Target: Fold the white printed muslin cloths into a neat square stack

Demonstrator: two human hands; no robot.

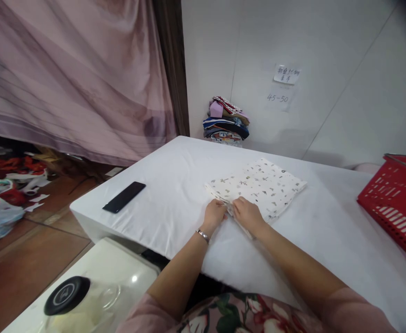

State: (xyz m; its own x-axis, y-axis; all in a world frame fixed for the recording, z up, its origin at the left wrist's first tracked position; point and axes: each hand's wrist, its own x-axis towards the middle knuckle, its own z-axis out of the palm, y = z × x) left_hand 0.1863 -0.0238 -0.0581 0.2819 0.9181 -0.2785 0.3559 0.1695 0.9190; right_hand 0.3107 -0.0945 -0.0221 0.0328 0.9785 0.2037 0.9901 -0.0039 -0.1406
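Note:
A white cloth with small printed motifs lies folded on the white-covered table. Its near edge is between my two hands. My left hand, with a silver bracelet at the wrist, pinches that edge near its left part. Close beside it, my right hand grips the same edge, fingers curled over the fabric. The fingertips of both hands are partly hidden by the cloth and by each other.
A black phone lies at the table's left. A red plastic basket stands at the right. Folded clothes are stacked behind the far edge. A black-lidded container sits on a white surface at lower left. A pink curtain hangs left.

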